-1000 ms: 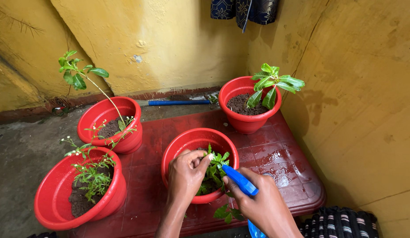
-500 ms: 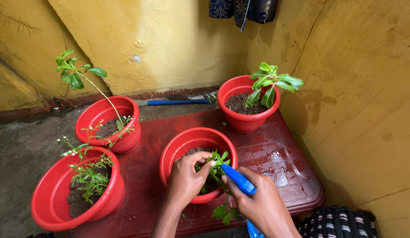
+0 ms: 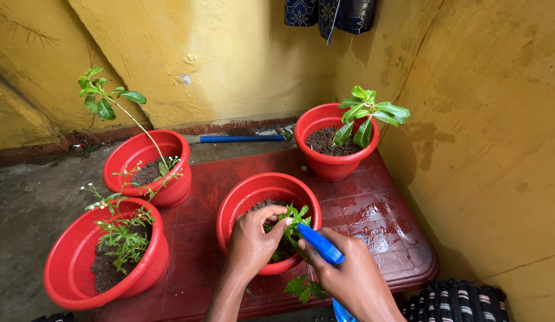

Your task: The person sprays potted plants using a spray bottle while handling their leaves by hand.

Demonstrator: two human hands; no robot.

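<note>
Over the middle pot (image 3: 241, 197), your left hand (image 3: 252, 241) pinches the seedling (image 3: 292, 222) while your right hand (image 3: 349, 277) grips the blue tool (image 3: 320, 243); the seedling is not yet firmed in.

Red pots (image 3: 268, 197): smooth glossy plastic. Tabletop (image 3: 379, 220): red plastic, wet sheen. Spray nozzle (image 3: 321, 244): blue plastic, smooth. Wall (image 3: 241, 53): rough matt yellow plaster. Soil (image 3: 323, 142): crumbly, matt.

Four round red plastic pots are showing: lower left (image 3: 104, 262), left (image 3: 147, 167), centre (image 3: 253, 197), upper right (image 3: 331, 164), all on a glossy dark red table (image 3: 373, 209). Leaves are showing green, soil dark brown. A bright blue plastic spray nozzle (image 3: 321, 244) is standing out against mottled yellow walls (image 3: 241, 53). A dark blue patterned cloth (image 3: 331, 13) is hanging at top.
</note>
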